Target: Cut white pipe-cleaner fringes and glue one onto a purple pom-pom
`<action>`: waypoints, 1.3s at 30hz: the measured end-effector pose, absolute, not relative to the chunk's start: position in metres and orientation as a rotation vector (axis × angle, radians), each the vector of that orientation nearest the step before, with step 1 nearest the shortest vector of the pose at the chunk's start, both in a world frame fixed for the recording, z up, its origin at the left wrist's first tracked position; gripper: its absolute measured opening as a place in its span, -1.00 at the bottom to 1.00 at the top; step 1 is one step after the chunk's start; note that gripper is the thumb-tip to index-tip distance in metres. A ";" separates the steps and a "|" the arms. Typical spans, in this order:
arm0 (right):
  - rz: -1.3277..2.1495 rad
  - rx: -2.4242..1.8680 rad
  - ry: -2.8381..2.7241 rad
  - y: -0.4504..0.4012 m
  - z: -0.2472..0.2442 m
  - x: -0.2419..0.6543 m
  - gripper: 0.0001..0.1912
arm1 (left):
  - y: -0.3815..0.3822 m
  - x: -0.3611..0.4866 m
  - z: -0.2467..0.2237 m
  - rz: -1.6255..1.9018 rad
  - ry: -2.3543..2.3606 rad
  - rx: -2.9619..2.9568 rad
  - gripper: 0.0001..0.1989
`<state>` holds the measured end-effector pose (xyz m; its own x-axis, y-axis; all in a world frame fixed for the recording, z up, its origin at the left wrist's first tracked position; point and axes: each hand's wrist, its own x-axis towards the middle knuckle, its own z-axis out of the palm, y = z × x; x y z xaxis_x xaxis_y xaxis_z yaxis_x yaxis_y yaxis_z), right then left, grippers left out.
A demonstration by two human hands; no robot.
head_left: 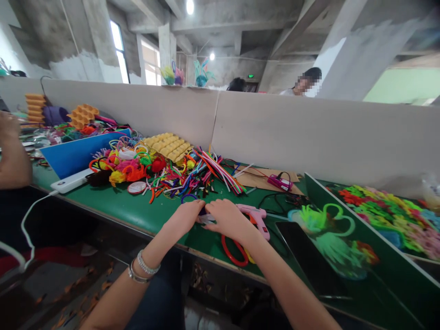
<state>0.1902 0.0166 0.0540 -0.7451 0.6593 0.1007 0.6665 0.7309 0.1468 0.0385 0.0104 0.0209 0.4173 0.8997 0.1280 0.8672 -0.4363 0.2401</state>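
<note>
Near the table's front edge, my left hand (185,216) and my right hand (225,217) meet with fingers bent inward. Between the fingertips shows a small dark blue and whitish piece (205,218), mostly hidden, so its kind cannot be told. A blue pipe cleaner loop (188,197) sticks up just behind my left hand; whether it joins the held piece is unclear. Right beside my right hand lies a pink glue gun (258,216). Red-handled scissors (237,256) lie partly under my right wrist, at the edge.
Pipe cleaners (220,169) and yarn-like pieces (134,167) are heaped behind, with a yellow egg tray (168,145). A white power strip (72,180) stands left. At right are a black phone (309,256), a green fluffy craft (335,243) and an upright divider (371,229).
</note>
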 end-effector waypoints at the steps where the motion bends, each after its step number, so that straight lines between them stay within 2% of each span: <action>1: -0.297 -1.145 -2.914 0.016 0.051 0.188 -0.70 | 0.009 0.039 0.020 0.356 1.593 2.524 -0.71; 5: -0.299 -1.252 -2.994 0.015 0.043 0.183 -0.80 | 0.009 0.039 0.022 0.323 1.601 2.554 -0.72; 20: -0.230 -1.477 -2.979 0.015 0.050 0.168 -0.75 | 0.032 0.026 0.033 0.192 1.385 2.785 -0.57; 26: -0.245 -1.389 -3.048 0.022 0.047 0.169 -0.77 | 0.032 0.022 0.035 0.095 1.309 2.859 -0.50; 31: -0.221 -1.222 -3.162 0.028 0.047 0.169 -0.85 | 0.028 0.016 0.042 0.057 1.186 2.846 -0.60; 35: -0.233 -1.178 -3.174 0.024 0.053 0.172 -0.77 | 0.028 0.011 0.046 0.075 1.192 2.882 -0.58; 39: -0.159 -1.290 -3.142 0.014 0.070 0.172 -0.59 | 0.025 0.013 0.050 -0.008 1.334 2.956 -0.53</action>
<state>0.1719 0.0136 0.0698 -0.6839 0.7013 -0.2013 0.6774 0.7128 0.1818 0.0125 0.0247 0.0504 0.6625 0.7481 0.0369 0.7476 -0.6574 -0.0941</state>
